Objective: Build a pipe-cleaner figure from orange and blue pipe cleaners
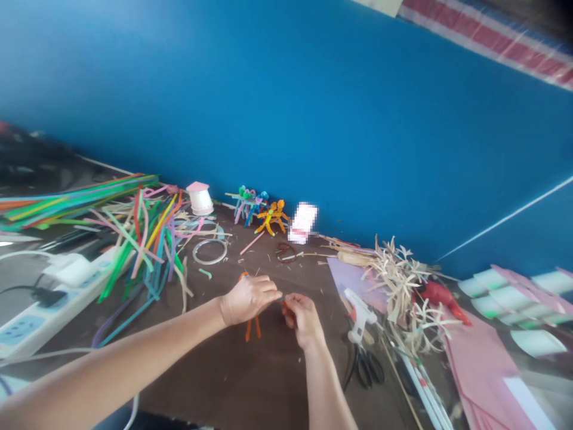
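Orange stems (248, 331) poke from left hand (251, 298), glue gun (359, 315) and scissors (370, 366) rightward.

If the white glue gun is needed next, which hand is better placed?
Right, probably: the right hand is nearer the glue gun, which lies to its right. The left hand is farther away, with orange strips beside it.

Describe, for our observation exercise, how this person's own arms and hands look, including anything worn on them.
The left hand and right hand wear no gloves. The left forearm and right forearm show no sleeve, watch or bracelet. Any ring is too blurred to tell.
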The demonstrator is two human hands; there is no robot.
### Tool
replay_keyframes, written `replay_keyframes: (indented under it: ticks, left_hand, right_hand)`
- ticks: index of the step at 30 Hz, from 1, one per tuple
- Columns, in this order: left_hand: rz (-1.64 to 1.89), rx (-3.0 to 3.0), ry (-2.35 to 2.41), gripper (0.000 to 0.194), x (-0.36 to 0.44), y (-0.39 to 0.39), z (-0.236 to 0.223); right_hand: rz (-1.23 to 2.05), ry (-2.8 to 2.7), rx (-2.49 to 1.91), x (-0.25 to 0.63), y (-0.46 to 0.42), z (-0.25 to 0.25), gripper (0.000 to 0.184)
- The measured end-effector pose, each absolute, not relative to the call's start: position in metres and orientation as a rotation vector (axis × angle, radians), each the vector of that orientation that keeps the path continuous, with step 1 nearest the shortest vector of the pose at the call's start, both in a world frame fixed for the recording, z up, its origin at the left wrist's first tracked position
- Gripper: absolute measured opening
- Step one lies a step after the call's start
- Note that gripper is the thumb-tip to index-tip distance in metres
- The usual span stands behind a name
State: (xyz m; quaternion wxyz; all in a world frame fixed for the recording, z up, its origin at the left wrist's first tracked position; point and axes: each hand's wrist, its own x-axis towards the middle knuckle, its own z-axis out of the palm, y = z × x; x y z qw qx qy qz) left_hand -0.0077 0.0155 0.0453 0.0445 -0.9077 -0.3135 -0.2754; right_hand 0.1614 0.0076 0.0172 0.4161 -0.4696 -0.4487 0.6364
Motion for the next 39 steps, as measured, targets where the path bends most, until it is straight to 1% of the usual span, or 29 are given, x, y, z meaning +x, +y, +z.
replay_keyframes:
  ticks: [7,14,16,18,20,22,24,26,30,35,39]
  left_hand:
    - [-0.825,-2.871,-0.996,0.022,-0.007,0.018,0.043]
    - [-0.757,-2.896,-0.808,0.03,-0.007,0.014,0.053]
    - [-0.789,-2.909,-0.821,0.03,-0.006,0.013,0.052]
    - [-0.876,-2.91,-0.94,0.029,-0.004,0.013,0.049]
    - [-0.969,-2.911,-1.143,0.027,-0.003,0.014,0.046]
    - [-1.029,-2.934,-1.369,0.023,-0.001,0.015,0.045]
    - [-1.076,-2.961,-1.567,0.02,-0.001,0.017,0.047]
    - [-1.12,-2.985,-1.706,0.018,-0.002,0.018,0.05]
    - [-1.189,-3.05,-1.775,0.017,-0.003,0.017,0.056]
    - [-1.233,-3.046,-1.747,0.017,-0.003,0.015,0.056]
    - [-1.256,-2.951,-1.72,0.016,-0.001,0.013,0.051]
  right_hand:
    - [1.608,-1.09,-1.196,0.161,0.008,0.016,0.026]
    - [1.732,-1.044,-1.203,0.159,0.005,0.023,0.025]
    - [1.76,-1.031,-1.204,0.158,0.005,0.024,0.025]
    - [1.753,-1.015,-1.213,0.158,0.006,0.023,0.027]
    - [1.599,-1.001,-1.242,0.158,0.006,0.022,0.028]
    - [1.314,-1.056,-1.241,0.159,0.005,0.023,0.028]
    - [1.033,-1.219,-1.187,0.159,0.003,0.027,0.022]
    - [0.885,-1.444,-1.125,0.159,0.0,0.03,0.016]
    - [0.75,-1.678,-1.103,0.158,-0.003,0.031,0.015]
    - [0.672,-1.724,-1.132,0.158,0.0,0.025,0.013]
    - [0.674,-1.72,-1.145,0.157,-0.001,0.026,0.009]
